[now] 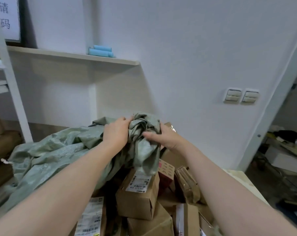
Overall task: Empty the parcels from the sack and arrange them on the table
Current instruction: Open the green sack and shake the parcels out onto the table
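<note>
A pale green woven sack lies crumpled across the left and middle of the view. My left hand and my right hand both grip its bunched-up end, lifted above a heap of parcels. Below that end lie several brown cardboard parcels, among them a labelled box, a flat labelled parcel and a red-and-white box. A strip of the pale table shows at the right of the heap.
A white wall with a long shelf carrying blue rolls stands behind. A white rack post and brown boxes are at the left. Two wall switches and a doorway into a cluttered room are at the right.
</note>
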The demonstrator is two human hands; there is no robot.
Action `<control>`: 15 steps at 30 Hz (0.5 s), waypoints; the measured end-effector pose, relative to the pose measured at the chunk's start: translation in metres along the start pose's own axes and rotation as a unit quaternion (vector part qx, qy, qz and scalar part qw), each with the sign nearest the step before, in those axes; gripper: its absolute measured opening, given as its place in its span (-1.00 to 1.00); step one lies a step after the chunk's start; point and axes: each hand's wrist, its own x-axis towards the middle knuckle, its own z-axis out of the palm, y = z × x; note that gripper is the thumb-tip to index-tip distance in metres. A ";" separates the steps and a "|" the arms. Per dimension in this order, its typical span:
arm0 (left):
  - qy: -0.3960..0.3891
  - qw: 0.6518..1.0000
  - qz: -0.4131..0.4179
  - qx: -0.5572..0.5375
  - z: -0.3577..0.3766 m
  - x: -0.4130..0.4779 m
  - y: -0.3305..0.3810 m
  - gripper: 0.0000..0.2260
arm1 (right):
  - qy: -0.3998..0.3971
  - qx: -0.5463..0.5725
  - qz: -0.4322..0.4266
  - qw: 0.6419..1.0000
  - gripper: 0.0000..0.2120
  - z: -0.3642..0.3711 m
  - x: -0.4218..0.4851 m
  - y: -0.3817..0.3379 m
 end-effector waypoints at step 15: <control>-0.083 0.984 -0.127 0.097 0.038 -0.011 -0.134 -0.56 | 0.025 -0.084 0.192 0.978 -0.47 0.121 0.082 0.040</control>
